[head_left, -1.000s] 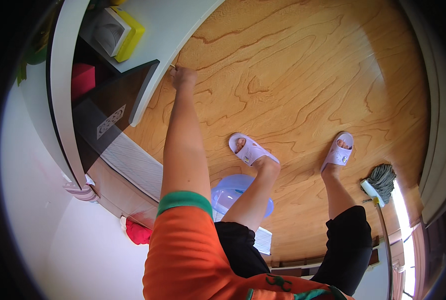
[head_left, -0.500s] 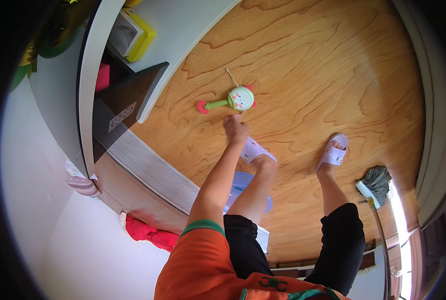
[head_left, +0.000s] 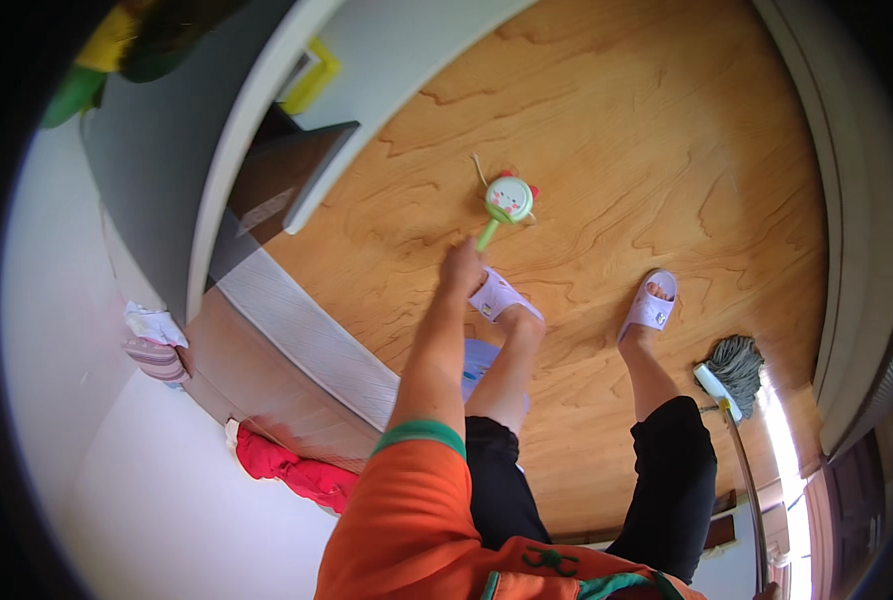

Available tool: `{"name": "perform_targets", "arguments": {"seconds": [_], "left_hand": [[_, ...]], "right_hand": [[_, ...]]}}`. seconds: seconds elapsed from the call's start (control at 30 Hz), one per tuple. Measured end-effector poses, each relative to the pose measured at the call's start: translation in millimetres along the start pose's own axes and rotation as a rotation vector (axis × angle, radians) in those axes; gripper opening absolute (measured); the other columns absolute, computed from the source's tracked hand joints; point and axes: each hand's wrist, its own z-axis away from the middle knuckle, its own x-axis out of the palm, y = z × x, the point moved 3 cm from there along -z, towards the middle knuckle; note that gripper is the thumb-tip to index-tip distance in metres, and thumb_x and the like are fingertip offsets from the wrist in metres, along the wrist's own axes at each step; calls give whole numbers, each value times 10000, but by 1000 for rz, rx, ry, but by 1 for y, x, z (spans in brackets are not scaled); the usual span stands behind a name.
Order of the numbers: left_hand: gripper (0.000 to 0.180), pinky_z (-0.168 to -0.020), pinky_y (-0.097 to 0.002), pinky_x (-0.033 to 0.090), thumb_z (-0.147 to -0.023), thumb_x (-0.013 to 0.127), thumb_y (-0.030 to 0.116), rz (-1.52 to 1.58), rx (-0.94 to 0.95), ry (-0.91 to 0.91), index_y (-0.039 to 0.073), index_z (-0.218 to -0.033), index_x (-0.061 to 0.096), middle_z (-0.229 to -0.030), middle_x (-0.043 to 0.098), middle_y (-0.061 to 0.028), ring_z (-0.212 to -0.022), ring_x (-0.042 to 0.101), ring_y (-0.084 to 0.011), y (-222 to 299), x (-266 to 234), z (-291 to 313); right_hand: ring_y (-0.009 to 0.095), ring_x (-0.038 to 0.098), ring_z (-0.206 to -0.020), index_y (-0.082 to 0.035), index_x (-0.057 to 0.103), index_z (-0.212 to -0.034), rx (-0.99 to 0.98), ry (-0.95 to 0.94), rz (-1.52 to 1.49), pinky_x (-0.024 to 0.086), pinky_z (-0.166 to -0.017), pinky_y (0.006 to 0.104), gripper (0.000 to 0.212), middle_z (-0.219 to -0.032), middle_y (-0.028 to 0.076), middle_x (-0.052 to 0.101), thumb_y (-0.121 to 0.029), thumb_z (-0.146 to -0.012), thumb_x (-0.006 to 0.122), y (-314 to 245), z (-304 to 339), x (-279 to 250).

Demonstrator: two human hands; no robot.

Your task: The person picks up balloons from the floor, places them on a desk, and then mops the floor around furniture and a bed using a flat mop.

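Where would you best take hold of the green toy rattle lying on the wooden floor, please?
Probably by its slim green handle, coming from the near side. The rattle lies flat with the handle pointing toward the left hand, which is at its tip; the round head looks too wide for pinching.

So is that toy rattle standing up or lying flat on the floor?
Lying flat. The rattle rests on its side on the wooden floor, round face up, green handle pointing toward the left hand.

Wood-grain floor [head_left: 607, 120] is seen throughout. Two lilac slippers [head_left: 649, 305] are worn on it. A grey string mop [head_left: 735, 368] is laid at right. Red cloth [head_left: 292, 470] is bunched beside a white cabinet [head_left: 237, 150] at left.
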Motion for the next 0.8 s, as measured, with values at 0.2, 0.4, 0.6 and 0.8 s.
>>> {"name": "perform_targets", "arguments": {"seconds": [0.2, 0.4, 0.6, 0.8], "left_hand": [[368, -677, -498, 416, -804, 397, 336, 121, -101, -66, 17, -965, 484, -865, 546, -269, -796, 522, -428, 70, -13, 170], [349, -561, -498, 418, -796, 440, 354, 214, 56, 59, 9, -840, 469, -698, 552, -249, -655, 530, -426, 56, -90, 334], [315, -582, -453, 413, -771, 489, 345, 313, 335, 367, 33, -815, 495, -732, 560, -194, -700, 535, -375, 62, -273, 400], [238, -584, -424, 382, -765, 532, 234, 311, 546, 708, 0, -787, 488, -715, 507, -184, -681, 491, -345, 72, -446, 400]], "right_hand": [[247, 573, -509, -55, 594, -603, 199, -313, 269, 461, -449, 369, 99, -585, 119, 579, -138, -633, 549, 186, 253, -72], [248, 576, -518, -65, 599, -604, 8, -370, 339, 465, -460, 372, 99, -592, 116, 583, -147, -628, 551, 169, 265, -40], [249, 579, -527, -74, 605, -604, -311, -291, 469, 469, -471, 374, 99, -599, 113, 587, -157, -624, 553, 140, 276, -3], [242, 585, -579, -106, 619, -613, -193, -179, 187, 464, -517, 366, 126, -599, 93, 582, -204, -601, 541, 76, 318, -1]]}}
